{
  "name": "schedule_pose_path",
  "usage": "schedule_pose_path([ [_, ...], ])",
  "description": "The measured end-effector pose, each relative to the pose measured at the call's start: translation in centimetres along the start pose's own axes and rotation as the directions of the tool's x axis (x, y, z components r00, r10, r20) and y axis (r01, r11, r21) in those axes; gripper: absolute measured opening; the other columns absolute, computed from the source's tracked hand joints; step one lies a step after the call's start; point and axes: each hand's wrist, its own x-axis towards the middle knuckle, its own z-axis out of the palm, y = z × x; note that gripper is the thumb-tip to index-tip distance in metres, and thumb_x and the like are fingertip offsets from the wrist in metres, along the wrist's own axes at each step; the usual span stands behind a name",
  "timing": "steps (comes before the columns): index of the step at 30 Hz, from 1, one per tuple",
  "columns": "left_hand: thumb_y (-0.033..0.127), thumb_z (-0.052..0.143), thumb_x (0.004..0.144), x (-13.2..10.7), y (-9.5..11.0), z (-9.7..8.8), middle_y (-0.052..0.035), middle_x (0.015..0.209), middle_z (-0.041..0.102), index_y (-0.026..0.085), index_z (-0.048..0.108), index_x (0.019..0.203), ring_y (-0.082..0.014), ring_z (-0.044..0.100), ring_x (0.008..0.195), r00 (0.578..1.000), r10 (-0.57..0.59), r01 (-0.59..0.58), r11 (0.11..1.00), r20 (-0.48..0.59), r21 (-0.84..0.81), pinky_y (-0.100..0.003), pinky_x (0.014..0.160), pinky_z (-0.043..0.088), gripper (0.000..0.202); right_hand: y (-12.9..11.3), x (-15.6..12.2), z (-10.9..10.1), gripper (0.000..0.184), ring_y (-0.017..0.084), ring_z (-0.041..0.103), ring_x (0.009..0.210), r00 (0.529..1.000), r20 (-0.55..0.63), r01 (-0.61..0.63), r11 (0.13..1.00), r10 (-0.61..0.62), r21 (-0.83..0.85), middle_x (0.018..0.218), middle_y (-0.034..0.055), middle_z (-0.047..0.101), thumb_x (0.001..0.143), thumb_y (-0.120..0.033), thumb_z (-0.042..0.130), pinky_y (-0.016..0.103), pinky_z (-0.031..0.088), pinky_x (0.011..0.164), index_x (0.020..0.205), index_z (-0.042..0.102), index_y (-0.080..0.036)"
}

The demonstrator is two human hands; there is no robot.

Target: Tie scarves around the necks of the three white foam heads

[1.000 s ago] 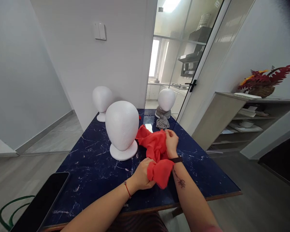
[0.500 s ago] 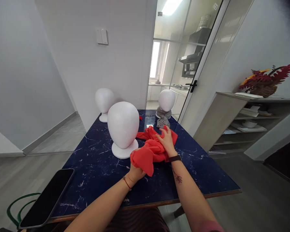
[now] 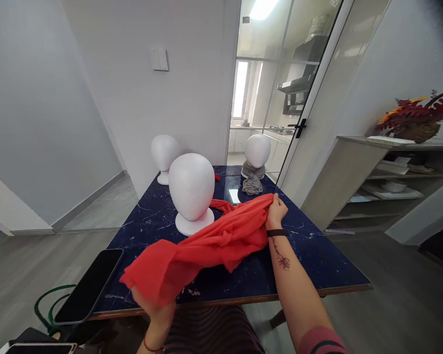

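A red scarf (image 3: 221, 236) stretches across the front of the table between my two hands. My left hand (image 3: 153, 302) grips its near left end, low by the table's front edge; the cloth covers most of the fingers. My right hand (image 3: 276, 211) pinches the other end, over the right part of the table. Some of the cloth trails behind, towards the base of the nearest white foam head (image 3: 192, 187). That head stands bare and upright just beyond the scarf.
A second foam head (image 3: 164, 155) stands at the back left. A third foam head (image 3: 257, 150) at the back right wears a grey scarf (image 3: 253, 183). A black phone (image 3: 90, 285) lies at the left edge of the dark blue table (image 3: 310, 260). Shelves (image 3: 376, 196) stand to the right.
My left hand has moved left and towards me, and my right hand slightly right. The bunched red scarf is now drawn out lengthwise between them.
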Motion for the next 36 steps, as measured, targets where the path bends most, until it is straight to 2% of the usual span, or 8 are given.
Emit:
schedule_pose_path([
  [3, 0.044, 0.067, 0.057, 0.9, 0.1, -3.2, -0.0074, 0.097, 0.061, 0.019, 0.053, 0.100, -0.0252, 0.059, 0.087, 0.948, 0.114, -0.083, 0.990, -0.297, 0.114, -0.042, 0.078, 0.049, 0.052, 0.1, 1.1, -0.7, 0.055, 0.011, 0.036, 0.052, 0.986, -0.162, -0.039, 0.998, 0.047, 0.049, 0.055, 0.0004, 0.051, 0.080, -0.061, 0.039, 0.025, 0.032, 0.048, 0.063, 0.059, -0.013],
  [10, 0.040, 0.060, 0.064, 3.2, -0.6, -7.4, -0.0038, 0.079, 0.068, 0.017, 0.065, 0.080, -0.0205, 0.061, 0.075, 0.998, -0.051, 0.046, 0.974, 0.020, 0.223, -0.029, 0.066, 0.049, 0.029, 0.1, 1.9, -1.3, 0.054, 0.016, 0.049, 0.062, 0.952, -0.294, -0.070, 0.995, 0.088, 0.070, 0.071, 0.0075, 0.063, 0.085, -0.055, 0.035, 0.028, 0.041, 0.058, 0.077, 0.065, -0.011],
  [14, 0.036, 0.059, 0.070, 2.3, -0.1, -6.5, -0.0039, 0.094, 0.069, 0.017, 0.064, 0.091, -0.0210, 0.061, 0.090, 0.984, -0.176, 0.177, 0.984, 0.022, -0.030, -0.032, 0.081, 0.049, 0.028, 0.0, 1.5, -1.1, 0.055, 0.017, 0.052, 0.065, 0.955, -0.276, -0.090, 0.992, 0.111, 0.090, 0.073, 0.0076, 0.063, 0.085, -0.058, 0.034, 0.028, 0.043, 0.058, 0.079, 0.064, -0.011],
  [17, 0.031, 0.061, 0.070, 1.8, 0.6, -6.4, -0.0045, 0.096, 0.068, 0.017, 0.060, 0.073, -0.0215, 0.062, 0.092, 0.963, -0.269, 0.264, 0.929, 0.015, -0.258, -0.033, 0.081, 0.050, 0.015, -0.3, 1.5, -1.4, 0.054, 0.016, 0.051, 0.062, 0.961, -0.251, -0.093, 0.991, 0.116, 0.100, 0.068, 0.0049, 0.060, 0.086, -0.058, 0.031, 0.028, 0.042, 0.054, 0.079, 0.061, -0.014],
  [23, 0.022, 0.061, 0.065, 2.3, 1.3, -9.4, -0.0001, 0.077, 0.061, 0.016, 0.046, 0.052, -0.0149, 0.059, 0.075, 0.948, -0.227, 0.140, 0.928, -0.224, -0.344, -0.024, 0.063, 0.047, 0.021, -1.8, 0.6, -1.2, 0.049, 0.013, 0.045, 0.046, 0.993, -0.077, -0.076, 0.991, 0.085, 0.109, 0.053, -0.0017, 0.048, 0.086, -0.058, 0.034, 0.026, 0.038, 0.043, 0.075, 0.058, -0.017],
  [28, 0.034, 0.056, 0.077, -0.4, 2.3, -6.8, -0.0067, 0.094, 0.064, 0.017, 0.062, 0.082, -0.0209, 0.061, 0.088, 0.983, -0.115, 0.120, 0.992, 0.143, -0.030, -0.033, 0.076, 0.051, 0.018, -2.8, -1.1, -1.1, 0.049, 0.014, 0.050, 0.055, 0.995, -0.079, -0.048, 0.994, 0.056, 0.099, 0.060, 0.0008, 0.055, 0.085, -0.059, 0.036, 0.027, 0.043, 0.050, 0.074, 0.057, -0.017],
  [32, 0.034, 0.063, 0.076, -3.4, 2.4, -2.5, -0.0106, 0.134, 0.047, 0.025, 0.053, 0.124, -0.0282, 0.044, 0.123, 0.886, 0.074, -0.197, 0.954, 0.459, 0.227, -0.047, 0.100, 0.040, 0.050, -4.1, -2.6, -2.7, 0.049, 0.018, 0.055, 0.075, 0.985, -0.173, -0.011, 0.997, 0.024, 0.080, 0.074, 0.0056, 0.062, 0.084, -0.058, 0.036, 0.030, 0.047, 0.065, 0.075, 0.058, -0.015],
  [36, 0.024, 0.055, 0.079, -3.6, 1.3, -0.5, -0.0109, 0.129, 0.052, 0.025, 0.061, 0.113, -0.0306, 0.048, 0.118, 0.852, 0.093, -0.316, 0.876, 0.514, 0.365, -0.052, 0.096, 0.040, 0.034, -6.2, -5.1, -7.0, 0.038, 0.017, 0.056, 0.078, 0.978, -0.201, 0.096, 0.974, -0.054, 0.206, 0.077, 0.0037, 0.060, 0.083, -0.052, 0.045, 0.031, 0.048, 0.072, 0.077, 0.058, -0.016],
])
